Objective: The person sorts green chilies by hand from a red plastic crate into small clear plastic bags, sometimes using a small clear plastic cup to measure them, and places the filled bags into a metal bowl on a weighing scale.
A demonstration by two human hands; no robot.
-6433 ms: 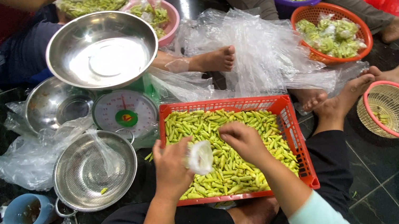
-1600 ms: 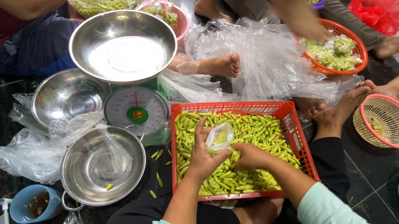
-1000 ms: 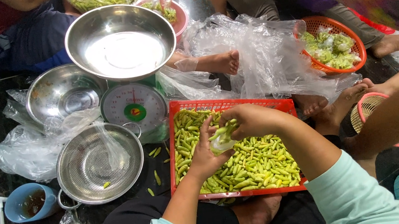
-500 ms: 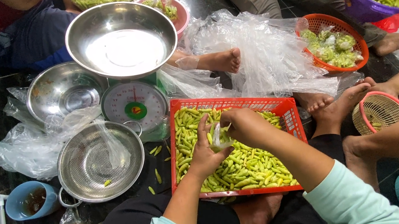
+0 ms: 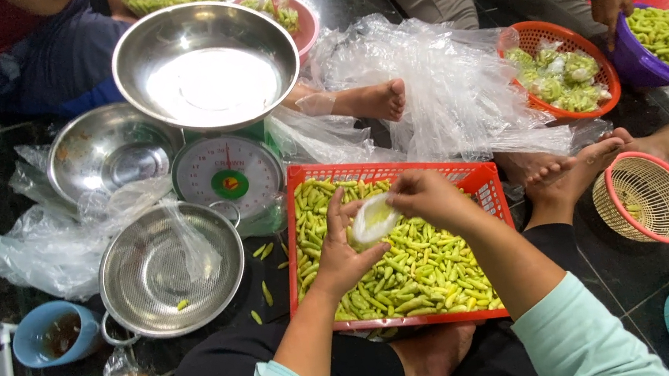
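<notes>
— Hands first: what were they doing?

— Both were over the red crate (image 5: 476, 177), which lay across the person's lap and was filled with green pods (image 5: 419, 268). The left hand (image 5: 343, 254) cupped a small clear plastic bag (image 5: 373, 220) from below, thumb raised along its side. The right hand (image 5: 427, 196) pinched the bag's upper edge, fingers curled onto it, so both were grasping the same bag.

— Anything inside the bag?

— Some pale green showed through it, likely pods, though I could not tell how many.

— And around the crate?

— Just to its left sat a green kitchen scale (image 5: 229, 173) carrying a wide steel bowl (image 5: 205, 63). Below that stood a steel colander (image 5: 171, 270) with a stray pod in it, and a few more pods lay on the dark floor between colander and crate. A second steel bowl (image 5: 109, 158) rested behind, among crumpled plastic sheets (image 5: 443, 81).

— Other people?

— Someone's bare foot (image 5: 379, 100) lay on the plastic beyond the crate, and another person's hand (image 5: 609, 3) gripped a purple bowl (image 5: 651, 66) of pods at upper right.
</notes>
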